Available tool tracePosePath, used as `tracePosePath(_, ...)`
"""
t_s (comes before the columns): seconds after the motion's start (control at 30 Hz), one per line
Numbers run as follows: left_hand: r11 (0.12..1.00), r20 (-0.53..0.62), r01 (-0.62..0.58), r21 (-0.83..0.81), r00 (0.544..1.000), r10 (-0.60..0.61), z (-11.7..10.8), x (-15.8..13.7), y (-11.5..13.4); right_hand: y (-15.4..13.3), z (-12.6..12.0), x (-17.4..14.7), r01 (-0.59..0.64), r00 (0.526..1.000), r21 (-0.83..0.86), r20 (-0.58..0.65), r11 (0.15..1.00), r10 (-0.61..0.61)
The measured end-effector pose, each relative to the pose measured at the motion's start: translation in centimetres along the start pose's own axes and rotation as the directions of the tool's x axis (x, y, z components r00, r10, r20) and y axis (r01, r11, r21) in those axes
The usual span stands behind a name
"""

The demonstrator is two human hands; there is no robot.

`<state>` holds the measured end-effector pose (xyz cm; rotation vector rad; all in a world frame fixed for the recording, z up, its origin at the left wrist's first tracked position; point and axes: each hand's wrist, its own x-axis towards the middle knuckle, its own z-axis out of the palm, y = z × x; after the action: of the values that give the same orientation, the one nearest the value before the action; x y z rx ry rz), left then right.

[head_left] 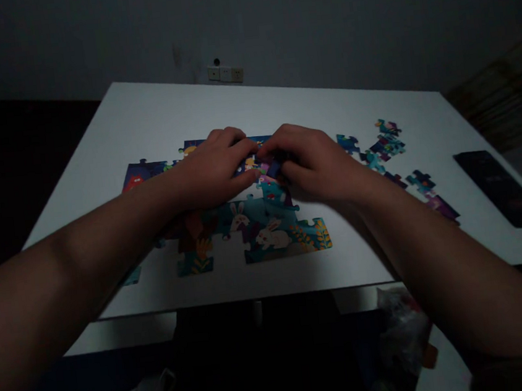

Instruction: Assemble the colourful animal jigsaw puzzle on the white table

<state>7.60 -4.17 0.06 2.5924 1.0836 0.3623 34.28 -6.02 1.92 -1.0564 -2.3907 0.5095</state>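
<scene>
A partly joined jigsaw puzzle (274, 236) with white rabbits and yellow plants lies on the white table. My left hand (216, 170) rests across its upper middle, thumb and fingers apart, and covers part of the picture. Just to the right, my right hand (311, 160) has its thumb and fingers curled around a dark purple puzzle piece (274, 170) at the puzzle's upper right. Whether that piece is locked into its neighbours cannot be seen. The fingertips of both hands are close together.
Loose puzzle pieces (389, 145) are scattered on the right of the white table (307, 100). A dark phone (503, 187) lies near the right edge. Wall sockets (226, 73) show behind the table. Below the front edge sits a clear plastic bag (399, 324).
</scene>
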Motion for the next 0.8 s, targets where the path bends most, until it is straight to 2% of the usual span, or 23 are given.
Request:
tracePosePath(0.1,1.0,-0.016,0.01,0.006,1.0,-0.01,0.0,0.0,0.0,0.0,-0.4,0.1,-0.02,1.0,0.006,0.004,1.0,0.02)
tracePosePath(0.2,1.0,-0.012,0.005,0.017,1.0,-0.005,0.0,0.0,-0.1,-0.1,-1.1,0.2,-0.09,0.995,-0.02,0.04,0.996,0.091)
tracePosePath(0.33,0.999,-0.025,0.013,0.036,1.0,-0.012,0.1,0.1,-0.6,-0.5,-2.3,0.3,-0.208,0.971,-0.15,0.086,0.967,0.222)
tracePosePath(0.53,1.0,-0.042,0.0,0.013,0.999,0.0,0.2,0.0,-1.3,-0.6,-3.2,0.4,-0.316,0.929,-0.332,0.081,0.888,0.361)
tracePosePath(0.8,0.999,-0.061,0.008,-0.053,0.998,-0.012,-0.2,0.1,-0.8,-0.2,-3.5,0.4,-0.352,0.916,-0.373,0.053,0.858,0.398)
